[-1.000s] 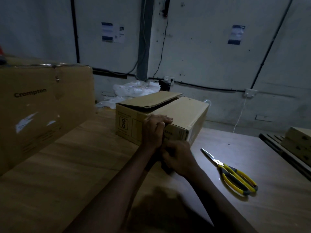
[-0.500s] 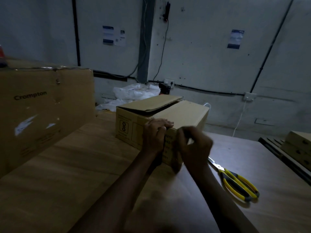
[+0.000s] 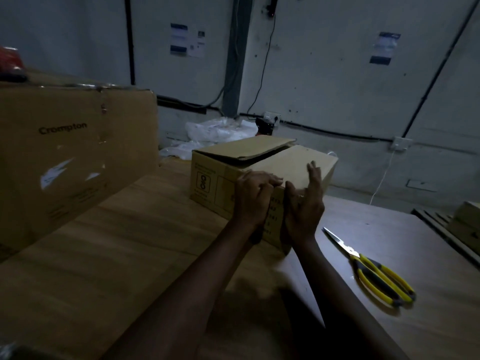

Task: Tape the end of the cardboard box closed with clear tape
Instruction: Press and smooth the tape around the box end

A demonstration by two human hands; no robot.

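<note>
A small brown cardboard box (image 3: 285, 165) lies on the wooden table (image 3: 104, 255), its near end facing me. One top flap at the far left stands slightly raised. My left hand (image 3: 253, 196) rests on the near top edge with its fingers curled over the corner of the box. Just to its right, my right hand (image 3: 305, 203) is against the near face, fingers stretched upward past the top edge and apart. No clear tape or tape roll can be made out in the dim light.
Yellow-handled scissors (image 3: 376, 276) lie on the table to the right of my arms. A large "Crompton" carton (image 3: 72, 157) stands at the left. White plastic bags (image 3: 220, 131) sit behind the box, and more cartons (image 3: 467, 224) at the far right.
My right hand moved up from low on the box's near face to the top edge and opened its fingers. My left hand stayed on the top edge.
</note>
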